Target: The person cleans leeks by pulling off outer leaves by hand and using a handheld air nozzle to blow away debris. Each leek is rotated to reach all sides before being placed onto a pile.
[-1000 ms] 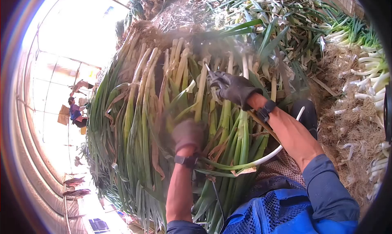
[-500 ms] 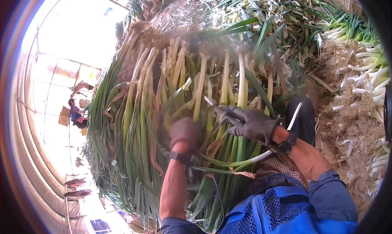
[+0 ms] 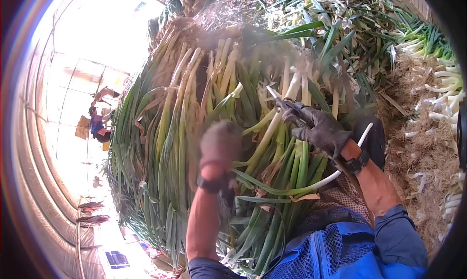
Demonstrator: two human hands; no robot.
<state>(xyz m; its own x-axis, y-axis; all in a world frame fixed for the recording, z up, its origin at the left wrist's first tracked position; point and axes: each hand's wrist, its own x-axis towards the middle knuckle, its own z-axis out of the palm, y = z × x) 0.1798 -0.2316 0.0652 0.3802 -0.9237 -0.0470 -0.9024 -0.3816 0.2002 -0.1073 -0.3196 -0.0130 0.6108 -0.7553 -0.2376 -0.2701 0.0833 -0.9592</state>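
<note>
A big bundle of green leeks point(image 3: 165, 133) lies across my lap, pale stalk ends pointing away. My left hand point(image 3: 221, 144), gloved and blurred, is closed around one leek stalk point(image 3: 272, 126) that angles up to the right. My right hand point(image 3: 318, 128), in a dark glove, grips a thin metal nozzle point(image 3: 276, 98) whose tip points at that stalk's pale upper part. A white hose point(image 3: 335, 174) runs from under my right wrist back toward my body. A haze of dust hangs over the stalk ends.
Peeled white leeks point(image 3: 445, 91) lie at the right edge beside a heap of dry roots and husks point(image 3: 421, 152). More cut greens point(image 3: 340, 16) are piled at the back. Another person point(image 3: 97, 126) works far off on the left.
My right hand with the nozzle has come back up from its lower position half a second ago. My left hand has risen, lifting one stalk out of the bundle.
</note>
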